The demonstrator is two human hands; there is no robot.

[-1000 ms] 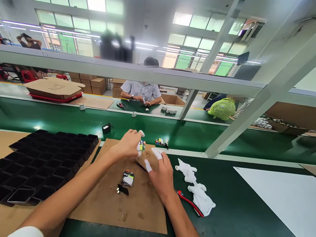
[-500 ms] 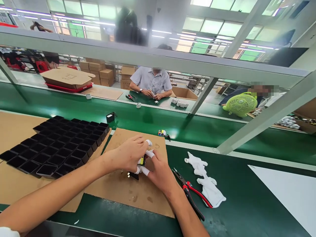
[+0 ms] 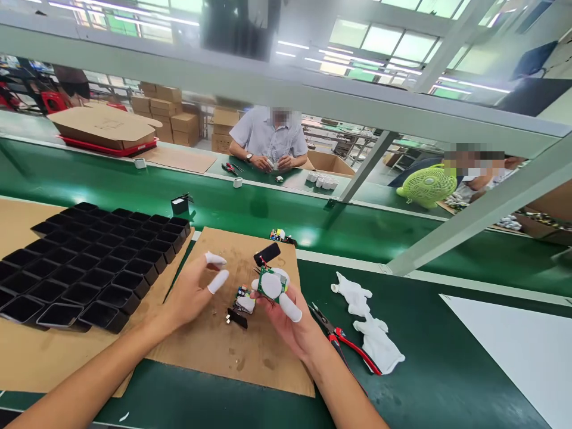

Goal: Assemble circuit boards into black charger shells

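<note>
My right hand (image 3: 290,319), with white finger cots on its fingertips, grips a small green circuit board (image 3: 271,285) with a round white patch on its face. Wires run from the board's top to a black rectangular end piece (image 3: 267,254). To the left, my left hand (image 3: 192,292) is held apart from the board, its cot-covered thumb and finger spread with nothing between them. Between the hands, a second circuit assembly (image 3: 245,301) with a white patch lies on the cardboard sheet (image 3: 214,351). A black end piece with metal prongs (image 3: 238,319) lies just below it.
Rows of black open boxes (image 3: 102,262) stand on cardboard at the left. Red-handled pliers (image 3: 353,345) and white gloves (image 3: 379,345) lie at the right. Another board (image 3: 281,236) and a black box (image 3: 181,204) sit on the green belt. A person (image 3: 270,143) works opposite.
My hands were close together around a circuit board. Now the left has drawn away leftward with its fingers apart, and the right holds the board turned to show its white patch.
</note>
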